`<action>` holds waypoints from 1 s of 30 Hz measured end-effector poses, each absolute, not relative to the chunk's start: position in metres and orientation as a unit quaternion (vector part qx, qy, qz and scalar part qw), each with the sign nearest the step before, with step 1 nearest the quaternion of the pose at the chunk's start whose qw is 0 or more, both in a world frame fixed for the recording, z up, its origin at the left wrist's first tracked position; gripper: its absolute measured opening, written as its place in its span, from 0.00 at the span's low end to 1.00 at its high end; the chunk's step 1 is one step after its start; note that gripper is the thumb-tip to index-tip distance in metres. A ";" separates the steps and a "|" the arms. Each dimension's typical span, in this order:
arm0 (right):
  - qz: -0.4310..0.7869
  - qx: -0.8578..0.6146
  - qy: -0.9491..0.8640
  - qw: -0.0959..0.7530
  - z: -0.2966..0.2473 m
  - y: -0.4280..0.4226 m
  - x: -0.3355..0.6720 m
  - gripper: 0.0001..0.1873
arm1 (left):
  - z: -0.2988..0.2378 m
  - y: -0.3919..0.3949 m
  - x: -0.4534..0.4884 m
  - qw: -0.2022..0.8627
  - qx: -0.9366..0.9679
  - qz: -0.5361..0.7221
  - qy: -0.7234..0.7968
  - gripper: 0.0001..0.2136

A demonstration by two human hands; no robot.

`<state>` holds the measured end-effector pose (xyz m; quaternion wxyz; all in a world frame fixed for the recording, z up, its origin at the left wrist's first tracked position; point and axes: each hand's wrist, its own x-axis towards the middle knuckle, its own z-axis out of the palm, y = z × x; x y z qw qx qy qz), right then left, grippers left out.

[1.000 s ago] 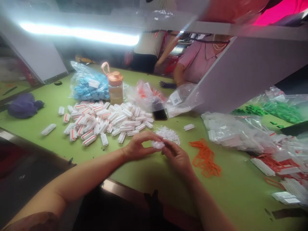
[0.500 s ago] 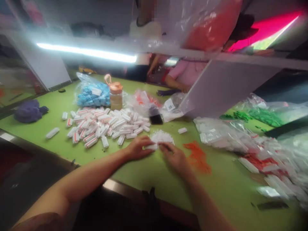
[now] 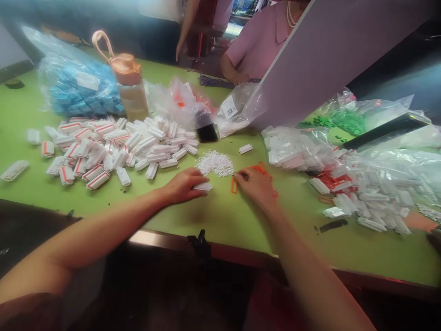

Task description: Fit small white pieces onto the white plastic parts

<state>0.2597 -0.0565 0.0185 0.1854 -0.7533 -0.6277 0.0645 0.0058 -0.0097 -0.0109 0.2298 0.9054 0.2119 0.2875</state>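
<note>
My left hand (image 3: 186, 185) is closed around a small white plastic casing (image 3: 203, 186), whose end sticks out past the fingers. In my right hand (image 3: 254, 183) a thin orange rectangular frame (image 3: 234, 185) is pinched between thumb and fingertips. Beneath and behind that hand lies a pile of similar orange frames (image 3: 263, 168), partly covered by it. Just beyond both hands is a heap of tiny white pieces (image 3: 215, 163). A large pile of white casings (image 3: 117, 146), some with orange strips, spreads to the left. One single white casing (image 3: 245, 149) lies behind my right hand.
A bottle with an orange lid (image 3: 131, 87) and a bag of blue parts (image 3: 81, 87) stand at the back left. A dark phone (image 3: 207, 132) lies mid-table. Bagged and loose white parts (image 3: 370, 202) cover the right side. A person (image 3: 257, 50) sits across, beside a slanted panel (image 3: 330, 59).
My right hand has moved right, away from my left hand, to the orange pile and taken an orange frame. My left hand keeps the white casing. The camera view has tilted down.
</note>
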 end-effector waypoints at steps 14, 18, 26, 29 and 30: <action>0.182 -0.610 -0.679 0.365 0.022 -0.071 0.226 0.11 | -0.006 -0.006 0.003 0.276 0.888 0.296 0.218 0.14; 0.200 -0.566 -0.716 0.358 0.023 -0.075 0.210 0.12 | -0.004 -0.006 0.003 0.288 0.886 0.290 0.218 0.12; 0.163 -0.572 -0.732 0.332 0.016 -0.076 0.205 0.13 | 0.000 -0.007 0.003 0.300 0.880 0.292 0.225 0.11; 0.127 -0.568 -0.750 0.314 0.016 -0.075 0.203 0.13 | 0.000 -0.007 0.003 0.302 0.880 0.289 0.228 0.11; 0.112 -0.565 -0.759 0.305 0.017 -0.075 0.203 0.14 | 0.000 -0.008 0.004 0.303 0.879 0.289 0.228 0.11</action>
